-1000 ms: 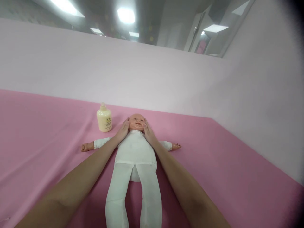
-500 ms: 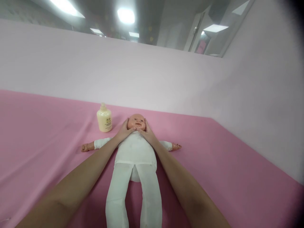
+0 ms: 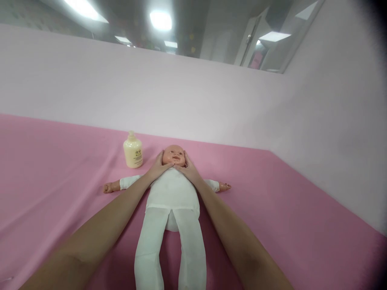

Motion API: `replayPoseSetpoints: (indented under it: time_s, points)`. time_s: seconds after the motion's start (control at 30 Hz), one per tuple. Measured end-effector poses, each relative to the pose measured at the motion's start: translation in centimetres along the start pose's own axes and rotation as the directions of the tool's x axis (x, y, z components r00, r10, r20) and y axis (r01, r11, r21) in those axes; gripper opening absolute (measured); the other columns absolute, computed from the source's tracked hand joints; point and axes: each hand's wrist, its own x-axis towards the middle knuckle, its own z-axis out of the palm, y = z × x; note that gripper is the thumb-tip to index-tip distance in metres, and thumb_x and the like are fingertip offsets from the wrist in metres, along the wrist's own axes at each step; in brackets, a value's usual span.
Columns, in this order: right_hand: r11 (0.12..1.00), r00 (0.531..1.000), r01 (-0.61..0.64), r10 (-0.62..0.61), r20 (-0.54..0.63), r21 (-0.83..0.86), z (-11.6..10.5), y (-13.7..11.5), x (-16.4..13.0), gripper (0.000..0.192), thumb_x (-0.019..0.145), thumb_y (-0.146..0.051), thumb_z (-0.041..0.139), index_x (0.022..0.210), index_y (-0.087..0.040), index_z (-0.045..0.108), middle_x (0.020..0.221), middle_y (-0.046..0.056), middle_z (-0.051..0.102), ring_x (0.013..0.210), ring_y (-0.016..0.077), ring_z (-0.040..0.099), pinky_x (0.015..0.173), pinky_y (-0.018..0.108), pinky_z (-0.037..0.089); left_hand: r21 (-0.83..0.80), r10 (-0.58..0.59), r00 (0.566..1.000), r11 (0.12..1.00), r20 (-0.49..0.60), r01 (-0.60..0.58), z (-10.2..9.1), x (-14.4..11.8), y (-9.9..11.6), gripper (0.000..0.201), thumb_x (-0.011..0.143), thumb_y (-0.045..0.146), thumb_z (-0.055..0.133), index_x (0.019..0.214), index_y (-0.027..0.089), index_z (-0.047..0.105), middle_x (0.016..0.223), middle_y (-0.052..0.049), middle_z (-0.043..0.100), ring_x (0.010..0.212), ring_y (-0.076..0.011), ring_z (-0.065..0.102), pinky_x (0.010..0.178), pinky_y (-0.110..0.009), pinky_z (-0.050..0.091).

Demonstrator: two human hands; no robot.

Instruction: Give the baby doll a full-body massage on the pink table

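A baby doll [image 3: 173, 191] with a white cloth body lies on its back, its arms stretched out to both sides. My left hand [image 3: 157, 167] cups one side of its head [image 3: 174, 155], and my right hand [image 3: 189, 170] cups the other. Both thumbs lie under the doll's chin, their tips close together. The fingers run up along the sides of the head and are partly hidden behind it. My forearms pass over the doll's arms.
A pale yellow pump bottle [image 3: 133, 151] stands left of the doll's head. Pink cloth [image 3: 278, 209] covers the surface, with creases at the left. Behind it rises a pale wall [image 3: 193, 100] with a reflective pane [image 3: 187, 28] above; another wall closes the right side.
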Motion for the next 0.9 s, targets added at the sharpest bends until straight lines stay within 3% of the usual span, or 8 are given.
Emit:
replayPoseSetpoints:
  time_s: [0.17, 0.33, 0.43, 0.63, 0.8, 0.9]
  points:
    - [0.999, 1.0, 0.01, -0.01, -0.009, 0.033, 0.0, 0.6, 0.4, 0.122, 0.065, -0.038, 0.086, 0.158, -0.028, 0.007, 0.156, 0.007, 0.04, 0.135, 0.0251, 0.052, 0.113, 0.041, 0.045, -0.041, 0.001, 1.0, 0.999, 0.019, 0.0, 0.1, -0.4, 0.4, 0.083, 0.072, 0.044, 0.079, 0.143, 0.018, 0.044, 0.153, -0.016, 0.042, 0.14, -0.0339, 0.042, 0.113, -0.044, 0.041]
    - [0.998, 1.0, -0.013, 0.014, -0.015, 0.062, -0.3, 1.0, 0.8, 0.123, 0.062, -0.032, 0.086, 0.158, -0.027, 0.009, 0.151, 0.007, 0.048, 0.132, 0.0269, 0.054, 0.113, 0.044, 0.045, -0.043, -0.057, 0.998, 0.997, 0.002, 0.057, 0.1, -0.4, 0.4, 0.098, 0.071, 0.044, 0.08, 0.152, 0.018, 0.031, 0.161, -0.016, 0.028, 0.146, -0.0333, 0.033, 0.117, -0.043, 0.036]
    - [0.997, 0.999, 0.018, -0.016, -0.028, 0.078, -0.6, 1.2, 1.2, 0.117, 0.061, -0.027, 0.083, 0.157, -0.029, 0.016, 0.152, 0.003, 0.047, 0.136, 0.0263, 0.051, 0.116, 0.044, 0.041, -0.134, -0.107, 0.994, 0.985, 0.024, 0.11, -0.1, -0.1, 0.3, 0.104, 0.069, 0.04, 0.081, 0.155, 0.018, 0.026, 0.162, -0.015, 0.026, 0.147, -0.0333, 0.032, 0.117, -0.042, 0.036]
    - [0.987, 0.996, -0.043, 0.055, -0.068, 0.157, -0.8, 1.4, 1.6, 0.106, 0.062, -0.022, 0.071, 0.156, -0.029, 0.024, 0.153, -0.002, 0.044, 0.136, 0.0276, 0.05, 0.115, 0.047, 0.04, -0.406, -0.136, 0.985, 0.899, 0.102, 0.166, -0.2, 0.1, 0.4, 0.089, 0.07, 0.024, 0.07, 0.152, 0.018, 0.036, 0.153, -0.011, 0.045, 0.139, -0.0317, 0.045, 0.113, -0.041, 0.042]
    - [0.974, 0.996, -0.061, 0.073, -0.045, 0.217, -0.7, 1.3, 1.4, 0.103, 0.063, -0.02, 0.067, 0.156, -0.025, 0.023, 0.148, 0.0, 0.051, 0.129, 0.0268, 0.056, 0.115, 0.045, 0.041, -0.459, -0.233, 0.971, 0.857, 0.06, 0.234, -0.1, 0.3, 0.2, 0.08, 0.076, 0.028, 0.055, 0.153, 0.024, 0.034, 0.154, -0.005, 0.045, 0.133, -0.027, 0.053, 0.109, -0.041, 0.045]
    - [0.977, 0.995, -0.072, 0.084, -0.055, 0.199, -0.9, 1.3, 1.4, 0.097, 0.065, -0.019, 0.062, 0.155, -0.028, 0.027, 0.148, -0.002, 0.051, 0.127, 0.0261, 0.059, 0.113, 0.046, 0.043, -0.438, -0.265, 0.963, 0.861, 0.051, 0.259, -0.1, 0.5, 0.0, 0.073, 0.08, 0.032, 0.053, 0.151, 0.027, 0.038, 0.149, -0.004, 0.052, 0.126, -0.0249, 0.059, 0.106, -0.04, 0.047]
